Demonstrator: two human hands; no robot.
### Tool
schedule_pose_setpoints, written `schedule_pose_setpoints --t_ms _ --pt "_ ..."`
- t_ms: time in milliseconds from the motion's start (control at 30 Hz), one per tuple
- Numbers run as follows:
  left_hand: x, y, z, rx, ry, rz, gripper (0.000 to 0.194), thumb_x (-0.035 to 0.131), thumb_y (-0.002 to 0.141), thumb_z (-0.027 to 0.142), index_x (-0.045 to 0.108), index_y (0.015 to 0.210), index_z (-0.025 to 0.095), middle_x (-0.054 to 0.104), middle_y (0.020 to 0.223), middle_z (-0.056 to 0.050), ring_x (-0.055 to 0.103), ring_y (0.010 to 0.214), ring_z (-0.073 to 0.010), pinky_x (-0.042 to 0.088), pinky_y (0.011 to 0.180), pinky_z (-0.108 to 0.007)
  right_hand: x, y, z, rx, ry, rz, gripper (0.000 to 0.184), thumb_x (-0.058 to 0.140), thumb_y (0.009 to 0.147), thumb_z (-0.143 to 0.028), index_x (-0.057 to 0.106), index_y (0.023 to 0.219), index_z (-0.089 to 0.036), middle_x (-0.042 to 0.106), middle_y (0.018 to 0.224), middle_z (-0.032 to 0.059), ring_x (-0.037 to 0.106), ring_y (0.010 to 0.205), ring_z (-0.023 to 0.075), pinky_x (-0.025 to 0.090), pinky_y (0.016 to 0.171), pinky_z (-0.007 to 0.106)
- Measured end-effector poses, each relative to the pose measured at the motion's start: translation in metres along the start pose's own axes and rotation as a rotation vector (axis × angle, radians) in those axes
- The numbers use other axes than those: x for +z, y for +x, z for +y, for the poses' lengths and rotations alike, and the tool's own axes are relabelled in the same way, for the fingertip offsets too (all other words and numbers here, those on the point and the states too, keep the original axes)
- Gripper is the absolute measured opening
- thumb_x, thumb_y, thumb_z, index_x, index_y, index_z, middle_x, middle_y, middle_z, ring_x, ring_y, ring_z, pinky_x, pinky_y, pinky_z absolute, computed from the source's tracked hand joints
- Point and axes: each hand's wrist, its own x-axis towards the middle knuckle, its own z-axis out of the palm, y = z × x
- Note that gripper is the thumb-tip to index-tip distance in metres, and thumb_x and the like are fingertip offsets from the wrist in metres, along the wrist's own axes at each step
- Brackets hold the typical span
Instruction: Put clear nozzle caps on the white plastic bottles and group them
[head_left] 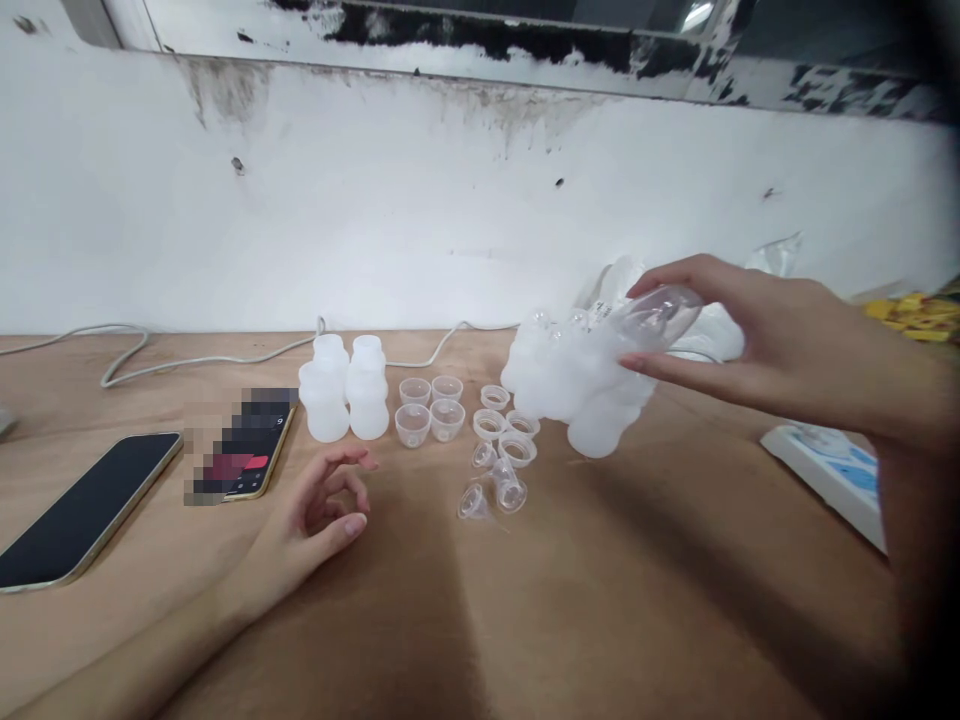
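Note:
My right hand (739, 340) is closed on a clear plastic bag (664, 318) at the right, thumb below and fingers above. Rounded white translucent bottles (596, 425) bulge at the bag's left side; how they lie inside is hard to make out. My left hand (330, 505) hovers over the table with fingers loosely curled and apart, holding nothing. Just beyond it stand two white bumpy bottles (367, 390), side by side. To their right are several clear cups (413, 425), several clear rings (517, 449) and a few small clear teat-shaped pieces (474, 503).
Two phones lie at the left, a dark one (90, 515) and one with a lit screen (255, 450). A white cable (202, 365) runs along the wall (375, 200). At the right are a blue and white box (832, 480) and something yellow (911, 315).

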Motion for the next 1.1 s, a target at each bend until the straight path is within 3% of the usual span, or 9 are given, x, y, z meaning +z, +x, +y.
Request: schedule_pose_setpoints --t_ms 100,233,500,1100 --pt "0.000 0.000 -0.003 0.002 -0.002 0.006 0.039 0.053 0.080 0.036 0.037 0.115 0.027 0.037 0.114 -0.007 0.045 0.078 -0.0138 0.038 0.058 -0.024 0.007 0.003 0.004 -0.005 -0.186 -0.165 0.042 0.046 0.073 -0.055 0.047 0.105 -0.027 0.062 0.089 0.0069 0.056 0.080 0.0295 0.041 0.075 0.047" --pt "-0.001 0.000 -0.006 0.003 -0.003 0.008 0.040 0.054 0.080 0.037 0.038 0.115 0.028 0.039 0.114 -0.006 0.045 0.077 -0.0136 0.038 0.057 -0.024 0.023 0.005 0.003 -0.022 -0.221 -0.297 0.042 0.046 0.077 -0.048 0.051 0.105 -0.017 0.064 0.092 0.0103 0.057 0.084 0.0288 0.039 0.081 0.045" --pt "-0.001 -0.001 -0.005 -0.016 -0.010 0.005 0.041 0.054 0.079 0.038 0.038 0.116 0.027 0.041 0.112 -0.006 0.045 0.075 -0.0123 0.038 0.055 -0.023 0.045 0.005 0.007 -0.044 -0.228 -0.366 0.046 0.046 0.074 -0.052 0.053 0.105 -0.018 0.065 0.090 0.0089 0.057 0.087 0.0300 0.037 0.079 0.044" --pt "0.000 -0.001 -0.005 -0.033 -0.013 -0.005 0.041 0.054 0.079 0.039 0.038 0.115 0.026 0.042 0.108 -0.006 0.044 0.074 -0.0119 0.036 0.055 -0.022 0.052 0.008 0.006 0.006 -0.187 -0.395 0.047 0.045 0.075 -0.052 0.053 0.102 -0.015 0.065 0.086 0.0109 0.056 0.087 0.0297 0.038 0.080 0.042"
